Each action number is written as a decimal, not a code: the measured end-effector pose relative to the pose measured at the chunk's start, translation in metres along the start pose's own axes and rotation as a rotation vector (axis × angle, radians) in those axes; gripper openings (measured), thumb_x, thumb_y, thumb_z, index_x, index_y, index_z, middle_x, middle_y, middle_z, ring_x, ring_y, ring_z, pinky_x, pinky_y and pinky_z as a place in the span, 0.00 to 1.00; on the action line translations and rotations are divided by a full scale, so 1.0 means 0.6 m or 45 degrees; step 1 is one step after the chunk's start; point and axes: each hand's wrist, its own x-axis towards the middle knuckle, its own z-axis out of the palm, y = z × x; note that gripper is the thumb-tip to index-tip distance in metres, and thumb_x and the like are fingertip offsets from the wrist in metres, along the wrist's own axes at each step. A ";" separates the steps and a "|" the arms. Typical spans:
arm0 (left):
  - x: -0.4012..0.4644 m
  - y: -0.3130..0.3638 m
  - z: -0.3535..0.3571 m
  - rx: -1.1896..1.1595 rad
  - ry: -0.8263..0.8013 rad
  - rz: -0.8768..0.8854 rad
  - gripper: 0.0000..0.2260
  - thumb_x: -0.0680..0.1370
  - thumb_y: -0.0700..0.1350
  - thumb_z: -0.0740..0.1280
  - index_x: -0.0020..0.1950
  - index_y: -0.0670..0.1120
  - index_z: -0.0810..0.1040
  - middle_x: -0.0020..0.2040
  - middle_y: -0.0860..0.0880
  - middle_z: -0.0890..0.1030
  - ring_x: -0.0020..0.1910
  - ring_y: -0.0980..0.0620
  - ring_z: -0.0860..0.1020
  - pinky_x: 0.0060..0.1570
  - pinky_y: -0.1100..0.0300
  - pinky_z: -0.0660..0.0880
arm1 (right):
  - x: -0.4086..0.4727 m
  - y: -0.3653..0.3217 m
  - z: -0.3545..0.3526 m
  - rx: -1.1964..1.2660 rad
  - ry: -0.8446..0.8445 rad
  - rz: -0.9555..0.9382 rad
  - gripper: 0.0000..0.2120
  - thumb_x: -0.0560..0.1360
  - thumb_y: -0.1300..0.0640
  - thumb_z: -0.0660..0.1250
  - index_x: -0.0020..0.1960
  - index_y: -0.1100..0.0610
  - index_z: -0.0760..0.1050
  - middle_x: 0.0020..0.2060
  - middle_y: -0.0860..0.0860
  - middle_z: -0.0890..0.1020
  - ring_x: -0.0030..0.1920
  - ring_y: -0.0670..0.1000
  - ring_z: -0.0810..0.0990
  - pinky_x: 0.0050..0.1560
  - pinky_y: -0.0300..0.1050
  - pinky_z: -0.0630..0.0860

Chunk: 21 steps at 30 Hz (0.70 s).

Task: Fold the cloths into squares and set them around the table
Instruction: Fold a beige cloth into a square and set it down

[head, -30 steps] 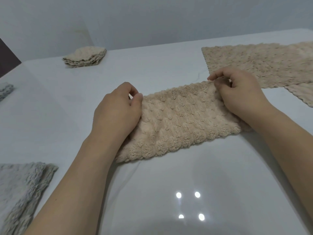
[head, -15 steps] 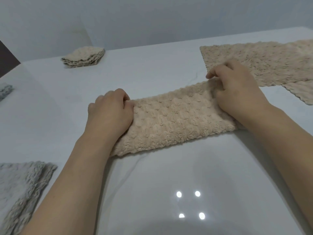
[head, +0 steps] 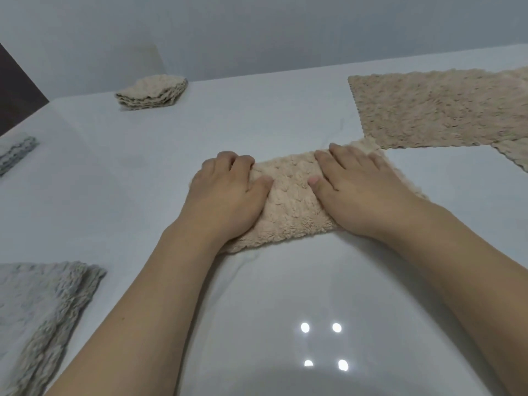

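A beige fluffy cloth (head: pixel 291 204), folded into a long strip, lies on the white table (head: pixel 120 201) in front of me. My left hand (head: pixel 228 195) rests on its left part, fingers curled over the far edge and thumb on top. My right hand (head: pixel 360 192) lies flat, palm down, on its right part with fingers stretched toward the far edge. Only the strip's middle and its ends show between and beside my hands.
Two unfolded beige cloths (head: pixel 443 110) (head: pixel 514 155) lie spread at the right, overlapping. A folded beige stack (head: pixel 151 91) sits at the back left. A grey folded cloth (head: pixel 14 152) lies at the left edge and another grey one (head: pixel 43 310) at the near left.
Both hands have slid inward from the strip's ends toward its middle. The right hand went from pinching the far corner to lying flat.
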 end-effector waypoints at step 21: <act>-0.024 0.000 -0.089 -1.446 -0.311 -0.075 0.20 0.73 0.33 0.54 0.37 0.45 0.85 0.40 0.42 0.82 0.41 0.42 0.76 0.45 0.49 0.71 | 0.017 0.023 -0.017 0.102 0.458 -0.013 0.14 0.78 0.45 0.60 0.50 0.55 0.76 0.47 0.53 0.77 0.51 0.55 0.74 0.49 0.48 0.68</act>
